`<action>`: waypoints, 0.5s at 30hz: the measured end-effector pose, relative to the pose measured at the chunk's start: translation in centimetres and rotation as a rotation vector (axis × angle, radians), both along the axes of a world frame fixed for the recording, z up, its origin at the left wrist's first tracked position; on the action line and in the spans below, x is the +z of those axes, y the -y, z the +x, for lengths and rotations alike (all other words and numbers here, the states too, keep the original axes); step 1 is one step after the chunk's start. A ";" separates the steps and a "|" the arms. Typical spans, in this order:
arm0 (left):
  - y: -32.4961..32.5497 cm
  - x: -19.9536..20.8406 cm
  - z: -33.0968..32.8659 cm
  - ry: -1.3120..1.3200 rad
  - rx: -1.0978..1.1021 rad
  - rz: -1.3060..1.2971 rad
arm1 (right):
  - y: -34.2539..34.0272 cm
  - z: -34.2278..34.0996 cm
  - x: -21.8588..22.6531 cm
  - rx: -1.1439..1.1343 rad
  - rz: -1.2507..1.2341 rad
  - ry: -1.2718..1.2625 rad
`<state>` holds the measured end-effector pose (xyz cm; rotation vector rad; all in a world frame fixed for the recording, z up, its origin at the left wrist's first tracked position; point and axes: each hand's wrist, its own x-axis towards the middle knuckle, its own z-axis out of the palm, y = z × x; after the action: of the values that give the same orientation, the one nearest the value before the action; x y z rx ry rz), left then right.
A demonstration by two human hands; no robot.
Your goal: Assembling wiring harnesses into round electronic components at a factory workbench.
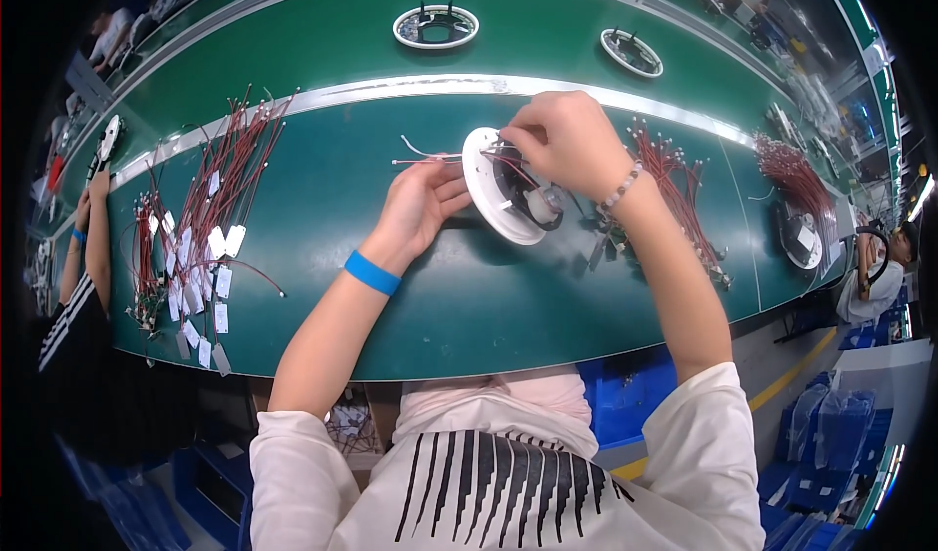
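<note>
White round housing (486,197), tilted, black inside, wires (428,154) trailing left. Left hand (420,207) half-curled against it; right hand (572,141) fingers bunched at top; either grip unclear.

Both forearms (337,346) angled inward, left hand (418,207) low, fingers (453,188) slightly bent, right hand (569,139) higher, fingers curled.

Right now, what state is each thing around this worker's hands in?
White round unit, tilted, its dark inner side facing right.
Wires, loose ends sticking out leftward.
Left hand, fingers at the unit's left side.
Right hand, fingers bent in at the unit's upper part.
Left wire bundle, lying spread out.
Right wire bundle, lying, partly hidden.
Left ring unit, lying flat.
Right ring unit, lying flat.
</note>
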<state>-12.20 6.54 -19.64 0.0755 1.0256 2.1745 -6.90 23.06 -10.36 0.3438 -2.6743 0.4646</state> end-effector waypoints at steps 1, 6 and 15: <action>0.0 -0.1 0.0 0.013 0.000 0.024 | 0.0 -0.1 -0.1 0.000 -0.001 0.001; 0.1 -0.4 -0.3 0.031 0.013 0.046 | 0.4 -0.4 -0.4 0.027 -0.058 0.046; 0.1 -0.4 -0.2 -0.051 -0.004 0.097 | 1.6 -0.8 -1.6 0.092 0.005 0.014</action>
<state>-12.40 6.43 -20.00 0.1790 0.9466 2.2288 -7.74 21.45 -12.00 0.4686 -2.6823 0.4895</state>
